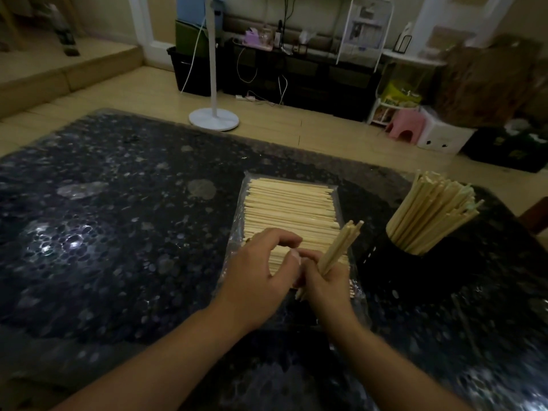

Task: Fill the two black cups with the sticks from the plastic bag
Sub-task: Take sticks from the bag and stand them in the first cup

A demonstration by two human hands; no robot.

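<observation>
A clear plastic bag [237, 232] lies flat on the dark table, packed with a layer of pale wooden sticks [290, 203]. My right hand [326, 287] grips a small bundle of sticks [341, 244] that points up and to the right, just over the bag's near end. My left hand [255, 280] hovers beside it with curled fingers, its fingertips touching the sticks in the bag. To the right stands a black cup [394, 262] holding many sticks [433, 215] that lean to the right. I see only one black cup.
The dark speckled table [103, 232] spreads wide to the left. Beyond its far edge stand a white lamp base [214, 119] on the floor, a pink stool [404, 126] and a low black shelf [296, 81].
</observation>
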